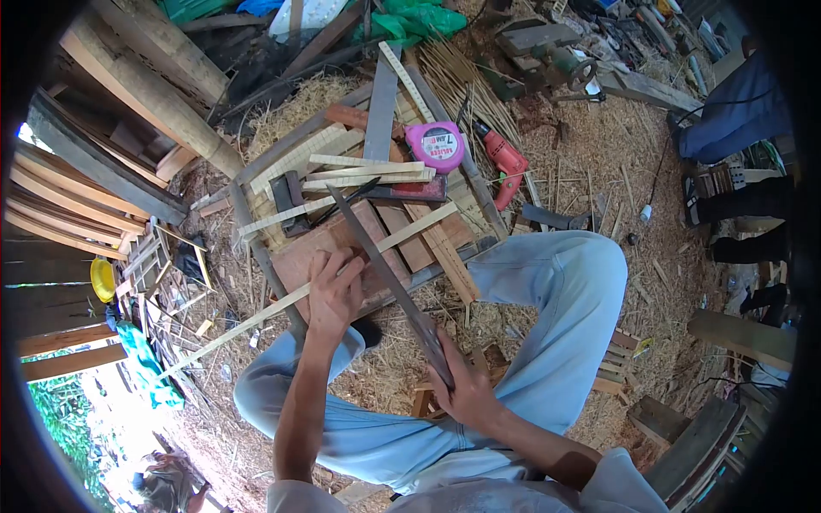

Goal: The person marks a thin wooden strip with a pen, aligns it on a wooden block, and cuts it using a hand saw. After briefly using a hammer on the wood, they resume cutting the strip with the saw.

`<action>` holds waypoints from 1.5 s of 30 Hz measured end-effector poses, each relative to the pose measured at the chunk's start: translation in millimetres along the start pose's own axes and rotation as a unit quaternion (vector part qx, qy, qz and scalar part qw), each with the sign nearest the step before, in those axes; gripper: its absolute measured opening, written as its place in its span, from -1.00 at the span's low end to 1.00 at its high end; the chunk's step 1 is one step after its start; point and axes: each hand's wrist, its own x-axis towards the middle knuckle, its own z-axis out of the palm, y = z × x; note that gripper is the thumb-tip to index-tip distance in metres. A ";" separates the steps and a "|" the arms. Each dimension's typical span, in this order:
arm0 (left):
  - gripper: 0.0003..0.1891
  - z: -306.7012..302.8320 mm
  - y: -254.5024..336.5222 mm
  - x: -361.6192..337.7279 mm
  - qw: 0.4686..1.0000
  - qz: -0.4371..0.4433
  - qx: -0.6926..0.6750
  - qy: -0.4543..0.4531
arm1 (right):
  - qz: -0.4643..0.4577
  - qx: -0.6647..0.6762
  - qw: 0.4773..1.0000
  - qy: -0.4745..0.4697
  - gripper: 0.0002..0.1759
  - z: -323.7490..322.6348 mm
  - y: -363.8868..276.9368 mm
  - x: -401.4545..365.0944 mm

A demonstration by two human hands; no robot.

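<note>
My right hand [466, 386] is wrapped round the near end of a long dark blade [385, 274], which slants up and left across a thin wooden strip [256, 321]. My left hand [333, 286] presses the strip down on a reddish wooden block [295, 256], its fingers bent around the strip. The strip runs from the low workbench down to the left. Behind the blade lie short light sticks [368, 175], a pink tape measure [434, 145] and a dark hammer-like head [289, 201].
A red drill [505, 167] lies at the bench's right edge. Curved timbers [154, 94] stand at the upper left. At the right are another person's legs [740, 111]. A person [162, 483] is at the lower left. Shavings cover the ground.
</note>
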 end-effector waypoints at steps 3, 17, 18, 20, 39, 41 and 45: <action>-0.70 -1.1 0.2 -0.2 1.000 -0.003 -0.007 0.007 | 0.010 0.007 1.000 -0.005 -0.29 -2.6 3.0 -22.0; -0.76 6.8 -5.9 -2.8 0.999 0.005 -0.007 0.038 | 0.126 0.010 0.988 -0.084 -0.27 -15.0 5.0 -26.7; -0.76 5.6 -5.0 -4.7 0.999 0.002 -0.007 0.042 | 0.123 0.007 0.989 -0.087 -0.27 -14.4 1.7 -14.4; -0.78 2.8 -4.1 -1.0 1.000 0.004 -0.004 0.029 | 0.156 0.030 0.980 -0.117 -0.28 -9.1 -7.6 36.2; -0.77 4.2 -7.1 0.8 0.999 0.012 0.009 0.041 | 0.079 0.000 0.996 -0.035 -0.30 -4.8 6.3 -13.7; -0.79 4.6 -4.5 -0.8 0.998 0.006 -0.025 0.054 | 0.031 0.015 0.999 -0.002 -0.30 -9.9 10.9 -24.3; -0.81 9.0 -8.8 -0.6 0.999 0.003 -0.019 0.046 | 0.140 0.038 0.988 -0.056 -0.32 6.4 -2.9 39.0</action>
